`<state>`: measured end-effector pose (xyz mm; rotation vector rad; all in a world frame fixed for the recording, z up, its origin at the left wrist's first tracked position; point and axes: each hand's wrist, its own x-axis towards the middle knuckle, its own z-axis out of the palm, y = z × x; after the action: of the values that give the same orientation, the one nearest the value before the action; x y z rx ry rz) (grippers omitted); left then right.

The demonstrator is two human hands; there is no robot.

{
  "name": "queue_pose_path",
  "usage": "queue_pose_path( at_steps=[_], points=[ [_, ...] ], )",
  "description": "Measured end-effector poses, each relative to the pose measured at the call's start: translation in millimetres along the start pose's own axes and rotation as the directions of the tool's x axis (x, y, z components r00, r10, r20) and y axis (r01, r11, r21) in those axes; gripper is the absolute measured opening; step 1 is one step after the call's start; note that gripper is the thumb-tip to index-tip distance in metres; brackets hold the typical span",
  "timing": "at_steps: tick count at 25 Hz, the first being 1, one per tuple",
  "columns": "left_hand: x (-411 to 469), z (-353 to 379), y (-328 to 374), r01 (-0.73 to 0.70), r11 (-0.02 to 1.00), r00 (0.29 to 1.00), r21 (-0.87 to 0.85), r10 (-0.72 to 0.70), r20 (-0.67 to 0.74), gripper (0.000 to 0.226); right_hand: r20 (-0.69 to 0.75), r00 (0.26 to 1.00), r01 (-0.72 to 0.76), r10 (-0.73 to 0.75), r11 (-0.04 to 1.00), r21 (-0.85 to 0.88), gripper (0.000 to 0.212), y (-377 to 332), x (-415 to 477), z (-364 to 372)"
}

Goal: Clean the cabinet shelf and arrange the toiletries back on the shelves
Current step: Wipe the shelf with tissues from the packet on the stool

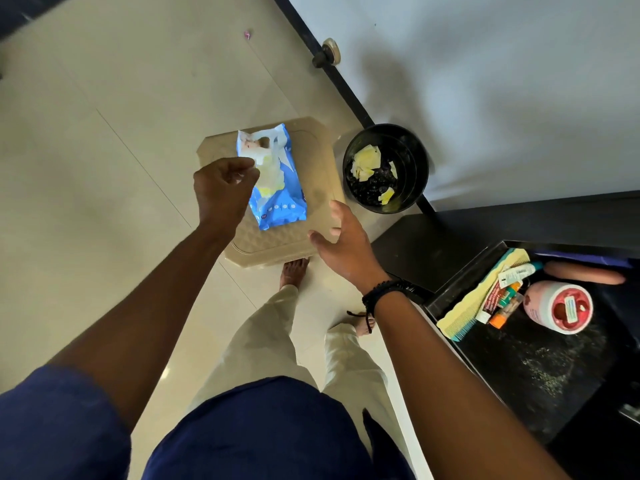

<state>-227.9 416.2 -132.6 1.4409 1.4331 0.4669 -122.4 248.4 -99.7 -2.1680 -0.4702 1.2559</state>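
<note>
A: Left hand (225,188) pinches a wipe (268,171) from the blue pack (280,202) on the stool (313,157), twelve o'clock. Right hand (346,244) hovers spread, holding nothing.

B: Fetching a wipe, I'd say. Next: steady the pack, pull clear. Toiletries (512,296) sit on the speckled shelf (536,375), four o'clock. Bin (420,157) crowds the stool's right edge; open floor at nine.

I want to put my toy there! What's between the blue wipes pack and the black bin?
Just the bare top of the beige stool lies between the wipes pack and the black bin, in the head view.
</note>
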Motion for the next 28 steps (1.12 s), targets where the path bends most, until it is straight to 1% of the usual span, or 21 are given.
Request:
queue_pose_path(
  at_steps=[2,4,6,9,10,12,14,16,17,19,20,22,23,24,25,26,27,28],
  points=[
    [-5,-9,13,0.032,0.994,0.999,-0.105,-0.031,0.013,0.016,0.009,1.000,0.017,-0.018,0.997,0.076,0.068,-8,-5,-1],
    [-9,-19,25,0.096,0.964,0.994,-0.249,-0.080,0.072,0.011,0.025,0.999,0.034,-0.039,0.984,0.174,0.068,-18,-9,-1],
    [-16,-26,37,0.193,0.903,0.973,-0.384,-0.126,0.193,0.013,0.052,0.996,0.052,-0.067,0.965,0.256,0.068,-26,-11,0],
    [-34,-31,49,0.303,0.816,0.924,-0.492,-0.126,0.361,0.018,0.078,0.987,0.102,-0.141,0.921,0.376,0.062,-41,-16,-3],
    [-41,-30,51,0.331,0.795,0.907,-0.509,-0.119,0.405,0.019,0.074,0.984,0.113,-0.161,0.892,0.437,0.056,-44,-18,-7],
    [-58,-22,56,0.391,0.756,0.867,-0.525,-0.110,0.486,0.017,0.075,0.982,0.096,-0.173,0.801,0.591,0.043,-46,-28,-18],
    [-76,-13,61,0.437,0.731,0.831,-0.525,-0.104,0.547,0.017,0.075,0.984,0.067,-0.164,0.722,0.688,0.035,-38,-42,-30],
    [-95,1,67,0.447,0.747,0.796,-0.492,-0.082,0.599,0.020,0.022,0.990,0.080,-0.139,0.686,0.723,0.034,-22,-57,-41],
    [-107,10,70,0.452,0.758,0.776,-0.470,-0.075,0.626,0.022,-0.019,0.993,0.090,-0.113,0.671,0.736,0.037,-13,-66,-48],
    [-131,29,77,0.457,0.807,0.745,-0.374,-0.117,0.657,0.023,-0.082,0.996,0.090,-0.040,0.620,0.780,0.046,8,-82,-62],
    [-143,40,80,0.439,0.850,0.737,-0.291,-0.156,0.657,0.021,-0.106,0.994,0.088,-0.004,0.579,0.810,0.048,19,-91,-69],
    [-164,59,83,0.341,0.932,0.744,-0.122,-0.188,0.641,0.016,-0.148,0.988,0.104,0.048,0.499,0.860,0.048,41,-109,-83],
    [-172,67,83,0.272,0.959,0.766,-0.078,-0.167,0.621,0.012,-0.172,0.983,0.120,0.071,0.465,0.877,0.047,51,-116,-90],
    [-182,76,85,0.182,0.982,0.793,-0.054,-0.115,0.598,0.009,-0.204,0.973,0.140,0.108,0.430,0.892,0.047,62,-126,-99],
    [-192,84,87,0.062,0.997,0.818,-0.041,-0.027,0.575,0.009,-0.235,0.960,0.158,0.154,0.397,0.904,0.046,72,-135,-108],
    [-204,91,90,-0.085,0.995,0.822,-0.043,0.094,0.562,0.011,-0.261,0.945,0.175,0.197,0.370,0.913,0.044,82,-143,-116],
    [-215,96,94,-0.243,0.968,0.791,-0.059,0.233,0.566,0.014,-0.283,0.930,0.190,0.235,0.353,0.916,0.040,91,-151,-123],
    [-227,101,98,-0.382,0.920,0.725,-0.092,0.360,0.588,0.018,-0.298,0.918,0.201,0.264,0.338,0.919,0.035,99,-159,-129]
  ],
)
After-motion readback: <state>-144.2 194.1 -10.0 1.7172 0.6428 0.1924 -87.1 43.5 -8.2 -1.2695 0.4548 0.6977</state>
